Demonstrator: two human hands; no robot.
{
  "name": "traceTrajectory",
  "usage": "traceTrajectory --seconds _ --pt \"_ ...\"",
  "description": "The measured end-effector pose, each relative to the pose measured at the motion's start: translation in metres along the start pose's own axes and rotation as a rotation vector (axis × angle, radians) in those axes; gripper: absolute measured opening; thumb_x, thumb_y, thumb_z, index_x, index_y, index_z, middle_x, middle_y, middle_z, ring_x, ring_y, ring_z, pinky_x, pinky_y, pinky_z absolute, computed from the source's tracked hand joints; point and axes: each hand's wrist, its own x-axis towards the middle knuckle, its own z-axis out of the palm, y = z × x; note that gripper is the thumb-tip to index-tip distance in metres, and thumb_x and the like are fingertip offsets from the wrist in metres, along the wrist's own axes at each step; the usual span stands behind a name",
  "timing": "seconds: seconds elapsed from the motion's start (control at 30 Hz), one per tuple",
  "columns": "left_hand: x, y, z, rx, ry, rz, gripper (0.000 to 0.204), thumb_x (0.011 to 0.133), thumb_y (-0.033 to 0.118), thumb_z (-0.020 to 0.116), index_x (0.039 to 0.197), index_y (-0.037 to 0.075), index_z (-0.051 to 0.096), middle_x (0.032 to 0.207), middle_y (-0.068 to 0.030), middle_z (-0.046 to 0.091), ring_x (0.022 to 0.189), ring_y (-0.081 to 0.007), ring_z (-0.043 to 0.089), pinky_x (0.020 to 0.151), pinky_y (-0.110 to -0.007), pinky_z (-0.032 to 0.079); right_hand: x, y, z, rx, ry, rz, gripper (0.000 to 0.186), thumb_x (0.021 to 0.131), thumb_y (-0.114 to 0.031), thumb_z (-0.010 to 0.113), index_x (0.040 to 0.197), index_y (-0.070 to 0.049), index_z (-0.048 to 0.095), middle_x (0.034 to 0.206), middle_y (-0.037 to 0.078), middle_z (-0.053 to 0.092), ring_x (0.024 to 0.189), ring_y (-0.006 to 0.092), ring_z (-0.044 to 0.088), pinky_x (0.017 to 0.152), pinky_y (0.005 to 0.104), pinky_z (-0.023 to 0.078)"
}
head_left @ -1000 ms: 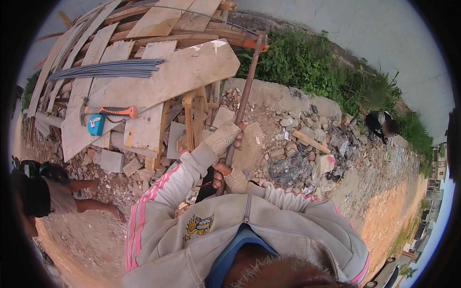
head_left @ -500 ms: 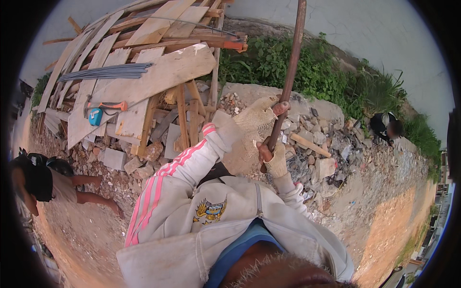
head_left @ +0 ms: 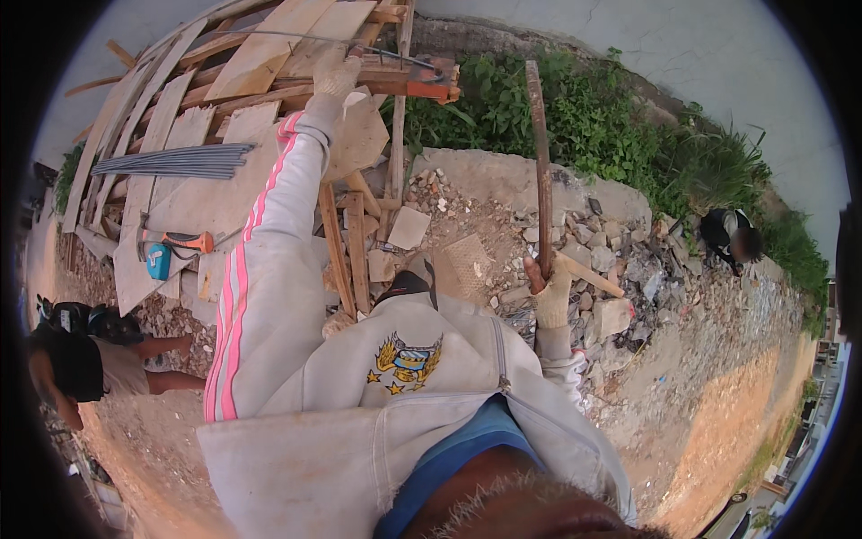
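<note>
One-handed, with gloved right hand [head_left: 549, 292], grips the lower end of a brown bar [head_left: 541, 162], nearly upright before rubble [head_left: 600, 241]. With left hand [head_left: 337, 75], reaches over planks [head_left: 256, 72] to a thin metal rod [head_left: 391, 55]. Cannot tell whether pinching it. Farther out: hammer [head_left: 187, 241] and blue tape measure [head_left: 158, 261].

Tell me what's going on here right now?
A person's right hand, in a knitted glove, grips a long brown pole near its lower end. The left hand is stretched out to a thin metal rod above the wood pile; whether it grips the rod is unclear. A hammer, a blue tape measure and a bundle of grey rods lie on the boards to the left.
</note>
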Motion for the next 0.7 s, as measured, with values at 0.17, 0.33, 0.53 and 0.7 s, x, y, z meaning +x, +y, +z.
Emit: traceTrajectory --seconds 0.17,0.33,0.53,0.7 --pt "0.062 -0.042 0.044 0.253 -0.116 0.150 0.036 0.094 0.032 0.062 0.123 0.011 0.065 0.119 -0.0194 0.067 0.115 -0.0406 0.062 0.096 -0.051 0.050 0.062 -0.019 0.056 -0.047 -0.234 0.073 0.050 0.099 -0.053 0.067 0.086 -0.005 0.057 0.069 -0.004 0.047 0.063 0.0087 0.043 0.056 0.0288 0.034" --pt "0.096 -0.061 0.067 0.349 -0.330 0.340 0.031 0.092 0.029 0.063 0.118 0.013 0.065 0.118 -0.0158 0.064 0.119 -0.0375 0.060 0.098 -0.050 0.049 0.100 -0.015 0.089 -0.002 -0.324 0.322 0.053 0.099 -0.055 0.065 0.086 -0.003 0.061 0.068 -0.001 0.049 0.064 0.0119 0.047 0.058 0.0321 0.037" --pt "0.101 -0.080 0.071 0.313 -0.369 0.487 0.021 0.092 0.027 0.064 0.106 0.012 0.066 0.108 -0.0139 0.065 0.111 -0.0362 0.062 0.095 -0.051 0.048 0.100 -0.005 0.079 0.047 -0.328 0.404 0.051 0.099 -0.053 0.065 0.084 -0.005 0.061 0.068 -0.002 0.049 0.064 0.0112 0.047 0.057 0.0309 0.037" --pt "0.107 -0.077 0.065 0.314 -0.424 0.482 0.018 0.091 0.020 0.067 0.106 0.011 0.067 0.105 -0.0151 0.064 0.106 -0.0368 0.062 0.091 -0.049 0.050 0.109 -0.014 0.070 -0.070 -0.341 0.249 0.053 0.100 -0.054 0.063 0.084 -0.004 0.060 0.064 -0.002 0.049 0.063 0.0095 0.046 0.057 0.0300 0.036"
